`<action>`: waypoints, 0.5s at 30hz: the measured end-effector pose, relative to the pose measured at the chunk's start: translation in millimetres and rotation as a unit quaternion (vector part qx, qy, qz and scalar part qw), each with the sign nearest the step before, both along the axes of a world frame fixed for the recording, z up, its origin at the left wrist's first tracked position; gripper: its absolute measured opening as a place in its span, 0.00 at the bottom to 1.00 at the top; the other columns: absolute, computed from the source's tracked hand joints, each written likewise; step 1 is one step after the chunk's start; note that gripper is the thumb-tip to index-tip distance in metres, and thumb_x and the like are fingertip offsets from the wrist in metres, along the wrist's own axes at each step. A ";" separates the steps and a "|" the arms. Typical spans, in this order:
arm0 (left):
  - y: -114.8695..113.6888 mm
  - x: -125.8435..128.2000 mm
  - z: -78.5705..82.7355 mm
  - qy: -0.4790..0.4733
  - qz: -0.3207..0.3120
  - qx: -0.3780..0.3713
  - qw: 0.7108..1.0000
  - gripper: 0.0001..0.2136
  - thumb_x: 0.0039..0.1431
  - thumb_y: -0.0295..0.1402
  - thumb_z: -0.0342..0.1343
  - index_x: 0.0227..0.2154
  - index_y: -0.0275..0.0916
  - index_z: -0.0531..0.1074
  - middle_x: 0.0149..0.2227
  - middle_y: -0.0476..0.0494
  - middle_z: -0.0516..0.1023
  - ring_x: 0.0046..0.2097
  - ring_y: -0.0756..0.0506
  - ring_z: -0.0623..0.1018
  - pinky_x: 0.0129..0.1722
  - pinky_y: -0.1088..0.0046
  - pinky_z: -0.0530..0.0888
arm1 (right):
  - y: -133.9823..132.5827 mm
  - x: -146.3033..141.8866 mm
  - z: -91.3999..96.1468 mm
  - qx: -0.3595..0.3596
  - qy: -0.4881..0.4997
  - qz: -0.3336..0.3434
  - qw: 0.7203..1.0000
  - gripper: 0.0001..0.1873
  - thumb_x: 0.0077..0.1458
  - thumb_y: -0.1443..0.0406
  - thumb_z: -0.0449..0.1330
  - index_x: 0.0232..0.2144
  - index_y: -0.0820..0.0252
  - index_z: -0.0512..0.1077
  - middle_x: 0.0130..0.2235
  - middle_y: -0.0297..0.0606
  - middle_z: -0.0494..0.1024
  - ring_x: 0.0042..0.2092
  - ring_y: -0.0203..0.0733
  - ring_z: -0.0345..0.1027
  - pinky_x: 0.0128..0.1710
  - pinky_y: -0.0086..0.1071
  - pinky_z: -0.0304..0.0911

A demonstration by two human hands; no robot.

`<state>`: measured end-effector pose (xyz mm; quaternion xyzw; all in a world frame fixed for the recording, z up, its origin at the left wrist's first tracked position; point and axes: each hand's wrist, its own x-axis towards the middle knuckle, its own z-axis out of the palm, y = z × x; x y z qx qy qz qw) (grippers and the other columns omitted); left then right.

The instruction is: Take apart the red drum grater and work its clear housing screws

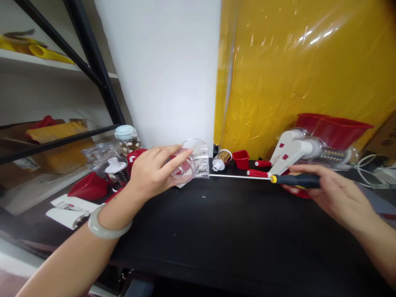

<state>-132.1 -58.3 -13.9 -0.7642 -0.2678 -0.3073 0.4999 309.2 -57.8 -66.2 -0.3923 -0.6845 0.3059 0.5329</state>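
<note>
My left hand (157,169) is closed around a clear plastic grater housing (201,159) above the black table, covering part of it. In my right hand (334,189) is a screwdriver (297,180) with a black and yellow handle, held level. Its long shaft points left, and the tip reaches the lower right edge of the housing. Whether the tip sits in a screw cannot be seen. Just right of the housing lies a grater drum (222,160) with a white end, beside a small red cup (240,159).
Two rotary graters with red hoppers (343,130) and white crank arms (291,154) stand at the back right. A red part (89,185), white parts (66,212) and a blue-lidded jar (126,134) are at the left. A shelf frame (93,53) rises behind the black table (222,235).
</note>
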 end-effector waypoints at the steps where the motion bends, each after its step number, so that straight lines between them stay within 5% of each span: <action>1: 0.9 -0.7 -0.3 0.000 0.000 0.004 1.000 0.34 0.60 0.47 0.66 0.65 0.41 0.65 0.49 0.35 0.83 0.43 0.39 0.82 0.38 0.64 0.75 | 0.5 -0.1 -1.7 -0.011 -0.009 0.012 1.000 0.27 0.61 0.42 0.56 0.48 0.51 0.79 0.33 0.41 0.83 0.29 0.42 0.75 0.26 0.33 0.73; 5: 4.7 -3.6 -2.5 0.000 0.002 0.019 1.000 0.34 0.60 0.46 0.67 0.67 0.48 0.63 0.51 0.38 0.82 0.45 0.39 0.81 0.43 0.63 0.76 | 1.6 -2.2 -3.7 -0.013 -0.100 -0.057 0.993 0.24 0.61 0.43 0.58 0.44 0.53 0.79 0.23 0.33 0.74 0.22 0.37 0.64 0.19 0.28 0.62; 10: 5.3 -7.4 -4.2 -0.017 0.003 -0.026 1.000 0.33 0.61 0.41 0.66 0.67 0.57 0.61 0.56 0.42 0.79 0.53 0.38 0.80 0.54 0.57 0.74 | 4.1 -2.3 0.7 0.090 -0.140 -0.094 0.982 0.17 0.56 0.48 0.65 0.42 0.48 0.79 0.44 0.38 0.81 0.41 0.43 0.76 0.38 0.31 0.74; 15: 2.8 -7.3 -2.9 -0.033 -0.015 -0.069 0.997 0.30 0.62 0.36 0.65 0.64 0.65 0.63 0.61 0.48 0.77 0.59 0.38 0.78 0.63 0.49 0.67 | 4.5 -3.0 -0.3 0.128 -0.169 -0.070 0.975 0.17 0.56 0.51 0.66 0.48 0.41 0.78 0.50 0.36 0.79 0.52 0.45 0.75 0.46 0.32 0.74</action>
